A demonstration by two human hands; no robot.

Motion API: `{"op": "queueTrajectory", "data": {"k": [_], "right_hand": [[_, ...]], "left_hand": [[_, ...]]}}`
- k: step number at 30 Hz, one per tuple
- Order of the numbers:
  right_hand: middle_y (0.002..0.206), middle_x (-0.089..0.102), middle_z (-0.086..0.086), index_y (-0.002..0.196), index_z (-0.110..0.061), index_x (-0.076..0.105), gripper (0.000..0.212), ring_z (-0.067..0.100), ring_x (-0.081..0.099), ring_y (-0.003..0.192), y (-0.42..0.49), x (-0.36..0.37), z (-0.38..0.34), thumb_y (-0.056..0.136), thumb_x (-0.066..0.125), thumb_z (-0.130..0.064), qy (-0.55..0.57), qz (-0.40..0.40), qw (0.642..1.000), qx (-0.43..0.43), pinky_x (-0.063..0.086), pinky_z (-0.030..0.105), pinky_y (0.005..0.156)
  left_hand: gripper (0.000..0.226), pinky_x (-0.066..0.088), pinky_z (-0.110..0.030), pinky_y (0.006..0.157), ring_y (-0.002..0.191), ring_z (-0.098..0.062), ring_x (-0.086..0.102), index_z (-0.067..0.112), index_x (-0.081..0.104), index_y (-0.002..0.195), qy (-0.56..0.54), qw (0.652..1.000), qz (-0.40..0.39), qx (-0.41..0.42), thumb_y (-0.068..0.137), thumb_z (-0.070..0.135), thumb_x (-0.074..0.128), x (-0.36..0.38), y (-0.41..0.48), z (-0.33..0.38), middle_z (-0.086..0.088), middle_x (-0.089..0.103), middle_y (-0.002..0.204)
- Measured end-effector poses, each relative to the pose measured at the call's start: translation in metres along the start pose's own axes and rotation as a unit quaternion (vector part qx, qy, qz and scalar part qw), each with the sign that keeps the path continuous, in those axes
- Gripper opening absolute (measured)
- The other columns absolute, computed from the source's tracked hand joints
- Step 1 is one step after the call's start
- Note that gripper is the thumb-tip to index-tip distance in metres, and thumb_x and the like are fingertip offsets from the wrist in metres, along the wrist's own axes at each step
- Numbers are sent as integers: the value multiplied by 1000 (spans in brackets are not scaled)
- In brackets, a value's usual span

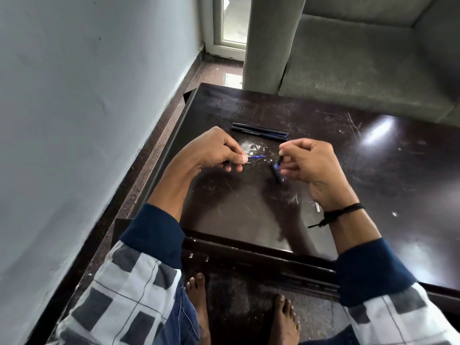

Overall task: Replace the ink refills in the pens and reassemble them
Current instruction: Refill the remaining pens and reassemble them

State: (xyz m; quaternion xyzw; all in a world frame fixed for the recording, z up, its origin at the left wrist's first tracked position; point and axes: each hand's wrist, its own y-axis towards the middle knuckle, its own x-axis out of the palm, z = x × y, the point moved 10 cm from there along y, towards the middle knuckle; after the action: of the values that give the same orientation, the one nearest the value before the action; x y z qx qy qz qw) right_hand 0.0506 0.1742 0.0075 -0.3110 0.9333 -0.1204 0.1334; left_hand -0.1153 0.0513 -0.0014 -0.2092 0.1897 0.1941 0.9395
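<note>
Left hand (pixel 216 151) pinches a thin blue refill (pixel 256 158) at thumb and fingertips, tip pointing right, just above the worktop (pixel 249 215). Right hand (pixel 311 165) is curled round a dark pen part (pixel 277 173); can't tell barrel or cap, fingers hide most of it. Refill tip and pen part are near, not touching. Two dark pens (pixel 258 132) lie side by side just beyond the hands. Worktop's left edge runs along a narrow floor strip by the wall (pixel 87 120); far edge sits near the sofa (pixel 361 66). Open surface right of the right hand. Small pale piece (pixel 317 208) by the right wrist, too small to identify.
</note>
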Motion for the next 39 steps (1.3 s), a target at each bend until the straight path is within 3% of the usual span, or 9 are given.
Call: {"op": "queueTrajectory", "data": {"k": [3, 8, 16, 20, 25, 33, 37, 39], "right_hand": [[71, 71, 11, 86, -6, 65, 9, 16, 72, 59, 0, 0, 4, 90, 68, 1, 122, 17, 992, 29, 60, 23, 54], [75, 69, 14, 89, -2, 65, 6, 17, 71, 60, 2, 6, 10, 90, 67, 3, 153, 21, 987, 37, 61, 24, 58], [77, 73, 14, 92, -1, 70, 4, 15, 72, 60, 3, 20, 16, 90, 70, 2, 128, -16, 991, 47, 62, 24, 61], [81, 77, 12, 95, -4, 74, 9, 14, 73, 67, 3, 24, 15, 88, 74, 2, 86, -76, 992, 52, 62, 23, 67], [75, 77, 6, 95, -3, 74, 5, 9, 71, 63, 4, 30, 13, 90, 74, 0, 29, -89, 995, 20, 58, 20, 64], [68, 75, 3, 82, -9, 74, 21, 8, 63, 58, 7, 28, 10, 94, 75, -26, -88, -47, 994, -41, 51, 18, 55], [72, 73, 8, 89, -4, 76, 8, 10, 63, 62, 6, 32, 0, 88, 80, -11, -77, -76, 991, -79, 51, 19, 60], [68, 72, 5, 83, -4, 74, 10, 9, 61, 59, 6, 32, -1, 91, 77, -11, -85, -73, 990, -83, 50, 19, 58]], "left_hand": [[8, 53, -34, 75, 63, -15, 62, 6, 80, 93, -2, 1000, -2, 3, 87, 10, 77, 0, 1, 0, -11, 78, 79], [8, 53, -36, 76, 68, -21, 62, 5, 80, 91, -16, 1000, 0, 13, 86, 12, 78, -2, 1, 1, -12, 77, 78], [9, 56, -28, 70, 65, -18, 63, 4, 80, 93, -4, 1000, 7, 26, 86, 9, 78, -4, 2, 2, -11, 77, 76], [9, 57, -28, 69, 68, -17, 68, 4, 80, 94, -5, 998, 13, 59, 85, 7, 78, -4, 2, 9, -9, 77, 75], [11, 61, -37, 78, 79, -35, 74, 8, 80, 93, 47, 995, 9, 85, 83, 12, 81, 5, 3, 16, -4, 78, 75], [14, 57, -19, 75, 70, -13, 75, 19, 81, 92, 109, 987, 42, 111, 79, 22, 85, 3, -1, 27, 9, 76, 71], [15, 50, -13, 67, 69, -14, 74, 20, 82, 91, 104, 989, 44, 100, 78, 22, 87, 2, -1, 25, 10, 75, 67], [14, 53, -14, 69, 69, -13, 75, 19, 82, 90, 106, 988, 43, 106, 78, 23, 87, 3, -1, 27, 9, 76, 69]]}}
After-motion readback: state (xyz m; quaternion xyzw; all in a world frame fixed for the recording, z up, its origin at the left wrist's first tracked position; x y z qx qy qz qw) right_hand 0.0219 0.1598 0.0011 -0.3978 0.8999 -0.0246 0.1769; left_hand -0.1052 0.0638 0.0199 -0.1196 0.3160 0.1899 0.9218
